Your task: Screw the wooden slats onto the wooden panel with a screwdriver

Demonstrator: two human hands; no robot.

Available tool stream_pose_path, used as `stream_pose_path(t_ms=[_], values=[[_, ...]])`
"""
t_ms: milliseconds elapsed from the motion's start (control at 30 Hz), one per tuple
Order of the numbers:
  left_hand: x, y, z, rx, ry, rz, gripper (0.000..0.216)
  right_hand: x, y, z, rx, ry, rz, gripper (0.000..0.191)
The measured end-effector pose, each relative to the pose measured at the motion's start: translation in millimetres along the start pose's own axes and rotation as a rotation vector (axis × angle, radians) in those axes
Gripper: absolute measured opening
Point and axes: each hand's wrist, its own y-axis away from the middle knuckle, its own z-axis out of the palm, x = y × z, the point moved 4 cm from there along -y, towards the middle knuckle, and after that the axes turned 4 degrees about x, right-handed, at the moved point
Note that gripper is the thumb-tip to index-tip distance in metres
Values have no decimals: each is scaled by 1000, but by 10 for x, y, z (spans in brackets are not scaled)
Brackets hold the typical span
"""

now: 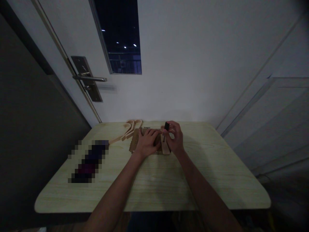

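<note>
My left hand [148, 141] lies with its fingers spread over a flat brown piece [134, 145] that looks like cardboard, pressing on its top. Just right of it, my right hand [176, 138] pinches a small black block-shaped object [166, 125] between thumb and fingers, held upright. Below the pinch, a pale wooden piece [165, 149] rests at the right side of the brown piece. A small dark, thin part [163, 138] shows above the wooden piece; whether it joins the black object I cannot tell.
Several curved wooden pieces [130, 127] lie on the table's [212, 180] back left. Left of them is a blurred-out dark object [93, 161]. A white door with a metal handle [90, 78] and a dark window [120, 38] stands behind the table.
</note>
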Motion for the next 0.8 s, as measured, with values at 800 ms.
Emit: stream_pose_path(t_ms=[800], values=[[10, -1, -15, -3, 11, -1, 41, 11, -38, -21, -52, 17, 60, 29]])
